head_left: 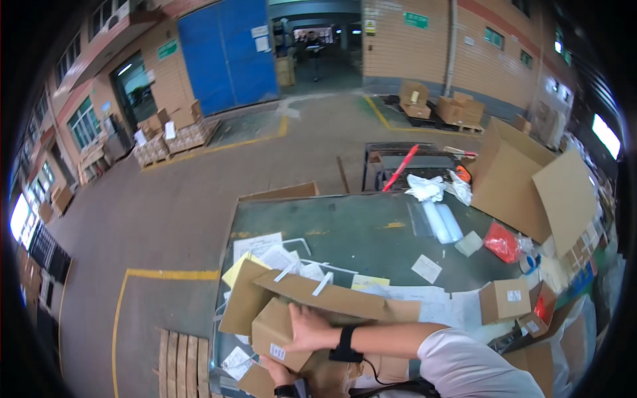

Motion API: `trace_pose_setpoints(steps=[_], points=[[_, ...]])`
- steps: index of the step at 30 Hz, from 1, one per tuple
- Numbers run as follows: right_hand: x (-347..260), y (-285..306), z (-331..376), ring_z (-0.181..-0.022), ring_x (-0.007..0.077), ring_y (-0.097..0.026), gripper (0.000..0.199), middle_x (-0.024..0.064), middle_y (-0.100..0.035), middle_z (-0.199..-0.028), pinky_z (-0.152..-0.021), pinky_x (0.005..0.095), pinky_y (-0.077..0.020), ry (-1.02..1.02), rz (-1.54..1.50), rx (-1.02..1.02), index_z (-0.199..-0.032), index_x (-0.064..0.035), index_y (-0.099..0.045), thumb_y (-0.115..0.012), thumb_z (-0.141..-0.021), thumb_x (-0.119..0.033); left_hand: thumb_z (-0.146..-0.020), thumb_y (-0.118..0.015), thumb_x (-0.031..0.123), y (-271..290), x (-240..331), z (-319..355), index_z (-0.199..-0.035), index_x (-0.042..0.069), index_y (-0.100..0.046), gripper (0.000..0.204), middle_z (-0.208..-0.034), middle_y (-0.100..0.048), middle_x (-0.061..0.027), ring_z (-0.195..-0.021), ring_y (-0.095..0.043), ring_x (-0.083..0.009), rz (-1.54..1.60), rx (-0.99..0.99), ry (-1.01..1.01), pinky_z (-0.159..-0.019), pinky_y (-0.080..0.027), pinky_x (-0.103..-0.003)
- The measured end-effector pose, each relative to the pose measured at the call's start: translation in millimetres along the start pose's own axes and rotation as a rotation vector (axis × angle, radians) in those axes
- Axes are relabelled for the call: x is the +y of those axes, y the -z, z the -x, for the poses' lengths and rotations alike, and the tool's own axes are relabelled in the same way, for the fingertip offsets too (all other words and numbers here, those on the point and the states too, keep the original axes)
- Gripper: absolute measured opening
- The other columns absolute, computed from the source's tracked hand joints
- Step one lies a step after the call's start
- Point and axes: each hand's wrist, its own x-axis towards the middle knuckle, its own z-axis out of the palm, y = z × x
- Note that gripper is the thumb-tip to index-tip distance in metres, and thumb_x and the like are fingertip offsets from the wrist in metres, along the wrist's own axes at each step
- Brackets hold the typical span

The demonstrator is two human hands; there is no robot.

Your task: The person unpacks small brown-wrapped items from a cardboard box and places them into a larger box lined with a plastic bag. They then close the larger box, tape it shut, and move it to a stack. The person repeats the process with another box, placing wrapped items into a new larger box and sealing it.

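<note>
Right hand (306, 330): lying flat, fingers spread, pressing on the small cardboard box (277, 331).
Left hand (277, 373): propping that box underneath; grip unclear.
Table (345, 232): carrying scattered papers.

A green table (358, 229) bears loose papers (265, 249), a yellow sheet (237, 268), a clear plastic roll (441, 222), a red bag (502, 242) and a small sealed box (504, 300). Behind it lean big cardboard sheets (531, 182) (one bent open). A pallet (182, 365) lies at lower left.
</note>
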Motion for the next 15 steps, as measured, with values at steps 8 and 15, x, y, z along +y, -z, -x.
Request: trace_pose_setpoints(steps=[8, 15], points=[[-2, 26, 135, -0.119, 0.0409, -0.047, 0.100, 0.0260, -0.044, -0.129, -0.099, 0.0497, -0.0384, 0.165, -0.079, 0.315, -0.141, 0.0035, -0.022, -0.074, -0.070, -0.045, -0.090, -0.031, 0.067, -87, 40, 51, -0.142, 0.006, -0.033, 0.080, -0.136, -0.048, -0.0143, -0.124, -0.048, -0.0316, -0.173, -0.187, 0.006, -0.102, -0.042, -0.043], [74, 149, 306, -0.122, 0.0299, -0.045, 0.103, 0.0214, -0.046, -0.127, -0.102, 0.0370, -0.0363, 0.553, -0.855, 0.602, -0.140, 0.0059, -0.024, -0.080, -0.066, -0.038, -0.091, -0.040, 0.059, -204, 58, 194, -0.141, 0.004, -0.034, 0.075, -0.136, -0.048, -0.0155, -0.123, -0.049, -0.0312, -0.311, -0.446, -0.176, -0.101, -0.043, -0.042]])
